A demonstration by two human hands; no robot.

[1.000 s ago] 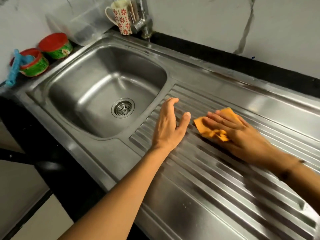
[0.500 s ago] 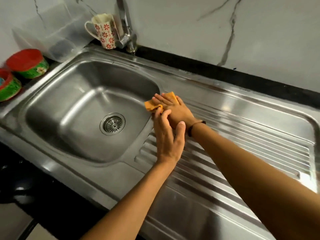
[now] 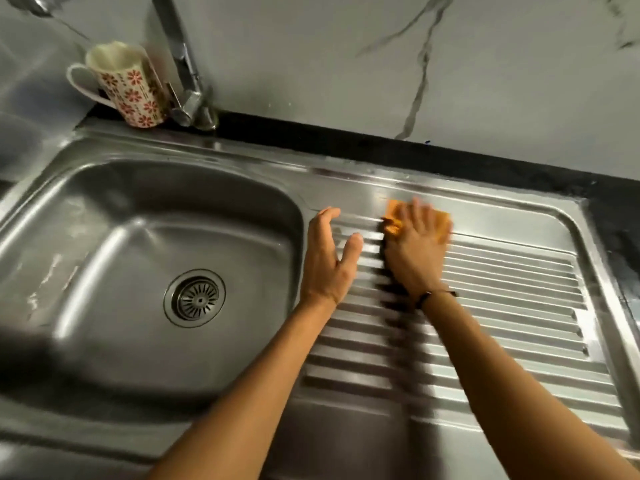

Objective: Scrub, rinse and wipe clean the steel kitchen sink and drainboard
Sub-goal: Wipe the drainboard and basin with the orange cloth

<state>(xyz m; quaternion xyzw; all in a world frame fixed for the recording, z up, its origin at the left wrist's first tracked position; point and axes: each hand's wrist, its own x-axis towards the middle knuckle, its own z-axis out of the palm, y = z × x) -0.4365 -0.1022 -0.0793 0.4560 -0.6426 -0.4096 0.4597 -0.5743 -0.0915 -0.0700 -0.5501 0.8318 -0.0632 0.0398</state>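
Fingers (image 3: pixel 420 211) of the right hand (image 3: pixel 417 251) lie straight, pressing an orange cloth (image 3: pixel 441 225) flat on the drainboard (image 3: pixel 512 289) at its far edge. The left hand (image 3: pixel 323 261) rests relaxed and empty just beside it, near the sink (image 3: pixel 104 237) rim.

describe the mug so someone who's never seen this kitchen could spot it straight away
Start at the steel sink basin and follow its back edge up to the tap. The mug stands just left of the tap's base, against the wall. It alone is patterned: cream with red flowers and a white handle.
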